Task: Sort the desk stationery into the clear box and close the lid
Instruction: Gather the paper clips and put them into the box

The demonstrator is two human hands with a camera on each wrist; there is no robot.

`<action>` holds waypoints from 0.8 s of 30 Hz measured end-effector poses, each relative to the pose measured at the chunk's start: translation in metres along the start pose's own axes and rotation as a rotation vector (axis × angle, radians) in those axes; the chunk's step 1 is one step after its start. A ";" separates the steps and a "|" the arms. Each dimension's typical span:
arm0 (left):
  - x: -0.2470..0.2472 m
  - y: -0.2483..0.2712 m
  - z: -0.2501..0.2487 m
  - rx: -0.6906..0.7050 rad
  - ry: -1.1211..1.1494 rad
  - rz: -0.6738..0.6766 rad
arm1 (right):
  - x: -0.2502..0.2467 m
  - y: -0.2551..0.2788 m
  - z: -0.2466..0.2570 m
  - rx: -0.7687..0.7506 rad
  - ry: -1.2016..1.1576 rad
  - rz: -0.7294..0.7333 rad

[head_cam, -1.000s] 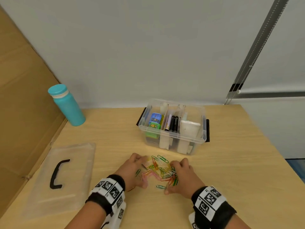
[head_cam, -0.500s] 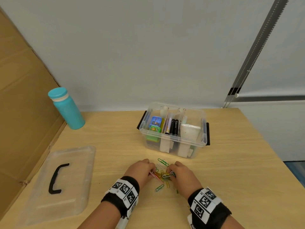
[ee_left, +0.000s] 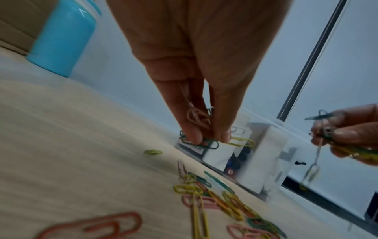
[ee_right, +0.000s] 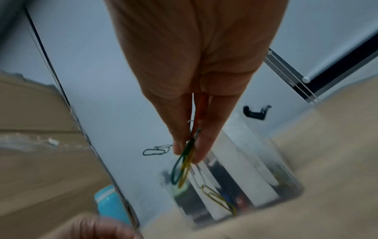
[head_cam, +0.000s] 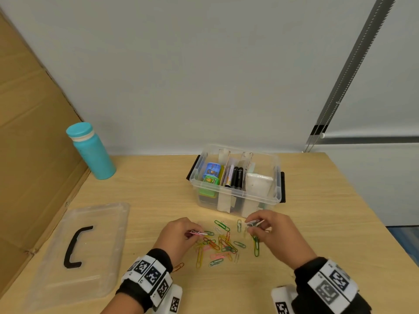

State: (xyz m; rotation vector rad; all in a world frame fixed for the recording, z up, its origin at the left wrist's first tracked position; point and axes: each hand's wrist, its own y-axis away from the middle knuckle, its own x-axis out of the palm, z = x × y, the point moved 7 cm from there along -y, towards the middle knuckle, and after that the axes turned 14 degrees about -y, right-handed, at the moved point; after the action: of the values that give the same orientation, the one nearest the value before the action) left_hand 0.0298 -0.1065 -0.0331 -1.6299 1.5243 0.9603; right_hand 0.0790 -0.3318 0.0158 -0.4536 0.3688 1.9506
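1. Gathering paper clips (head_cam: 223, 244) from the table (head_cam: 317, 223), at 6 o'clock from the clear box (head_cam: 235, 196).
2. Left hand (head_cam: 179, 236): fingertips closed, pinching a few clips low over the pile.
3. Right hand (head_cam: 274, 232): also pinching a bunch, raised near the box.
4. Next, probably: carry to a free compartment. Lid (head_cam: 74, 252) waiting at 9 o'clock.

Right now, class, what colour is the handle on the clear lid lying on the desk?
Black. The handle on the lid shows best in the head view.
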 end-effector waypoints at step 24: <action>-0.014 0.014 0.007 -0.040 0.070 -0.043 | -0.034 -0.118 0.027 0.151 0.554 0.132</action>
State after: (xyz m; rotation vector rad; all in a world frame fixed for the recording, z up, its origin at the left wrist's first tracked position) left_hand 0.0153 -0.0947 -0.0236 -1.7344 1.5183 0.9251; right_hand 0.1954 -0.2997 0.0496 -0.8885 0.9115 1.8821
